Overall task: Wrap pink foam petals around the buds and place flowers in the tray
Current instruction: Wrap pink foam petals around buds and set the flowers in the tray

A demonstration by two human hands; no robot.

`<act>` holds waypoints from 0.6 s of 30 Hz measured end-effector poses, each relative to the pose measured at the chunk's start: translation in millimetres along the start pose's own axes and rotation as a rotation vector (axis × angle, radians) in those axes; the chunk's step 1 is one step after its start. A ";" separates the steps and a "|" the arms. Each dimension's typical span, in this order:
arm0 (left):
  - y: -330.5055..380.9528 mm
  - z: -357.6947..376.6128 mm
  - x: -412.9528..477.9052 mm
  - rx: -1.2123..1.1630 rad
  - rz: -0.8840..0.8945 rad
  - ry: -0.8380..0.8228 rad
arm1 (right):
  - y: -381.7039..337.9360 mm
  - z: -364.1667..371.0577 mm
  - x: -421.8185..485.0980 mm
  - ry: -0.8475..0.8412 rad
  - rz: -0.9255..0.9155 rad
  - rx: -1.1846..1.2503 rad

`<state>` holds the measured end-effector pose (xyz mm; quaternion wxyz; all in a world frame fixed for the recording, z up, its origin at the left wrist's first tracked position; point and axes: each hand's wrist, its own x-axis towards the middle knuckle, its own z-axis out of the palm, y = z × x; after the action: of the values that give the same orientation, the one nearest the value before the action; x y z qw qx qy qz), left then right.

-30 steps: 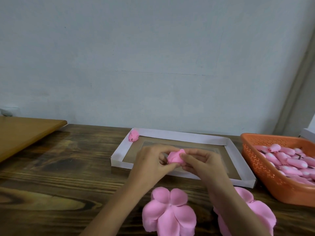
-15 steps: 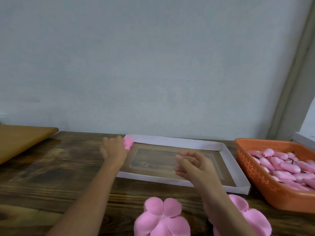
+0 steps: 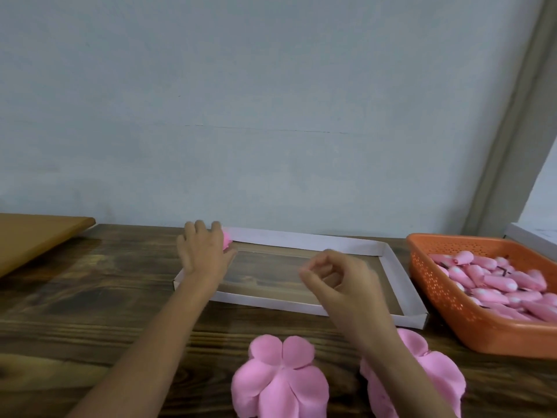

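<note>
My left hand (image 3: 202, 251) reaches to the far left corner of the white-rimmed tray (image 3: 301, 239). A pink foam flower (image 3: 226, 240) shows between its fingers and thumb, which curl round it; most of the flower is hidden by the hand. My right hand (image 3: 340, 282) hovers over the middle of the tray with loosely curled fingers and nothing in it. Two flat pink petal pieces lie on the table's near side, one (image 3: 280, 378) between my forearms, the other (image 3: 434, 372) partly under my right forearm.
An orange perforated basket (image 3: 452, 239) holding several pink buds (image 3: 497, 282) stands right of the tray. A brown board (image 3: 36, 236) lies at the far left. A white box edge (image 3: 530, 239) sits behind the basket. The wall runs close behind the tray.
One second ago both hands worked the flower over the tray's front. My left hand then carried it to the far left corner and stays there. My right hand let go.
</note>
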<state>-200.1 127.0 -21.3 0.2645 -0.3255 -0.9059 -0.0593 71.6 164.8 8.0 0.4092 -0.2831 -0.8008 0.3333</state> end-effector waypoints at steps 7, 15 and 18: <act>-12.9 -79.0 -75.8 -0.729 0.541 -0.791 | 20.5 -151.4 54.1 0.307 0.037 -0.480; -6.5 -73.6 -87.9 -0.999 0.547 -0.787 | 137.3 -187.7 117.5 -0.500 0.489 -1.052; -6.5 -71.0 -79.7 -1.079 0.511 -0.814 | 154.4 -190.6 119.7 -0.455 0.398 -1.079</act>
<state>-121.1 57.6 -1.7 -0.2860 -0.6085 -0.6727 -0.3089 200.0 404.6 30.0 -0.0427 -0.5160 -0.8555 0.0033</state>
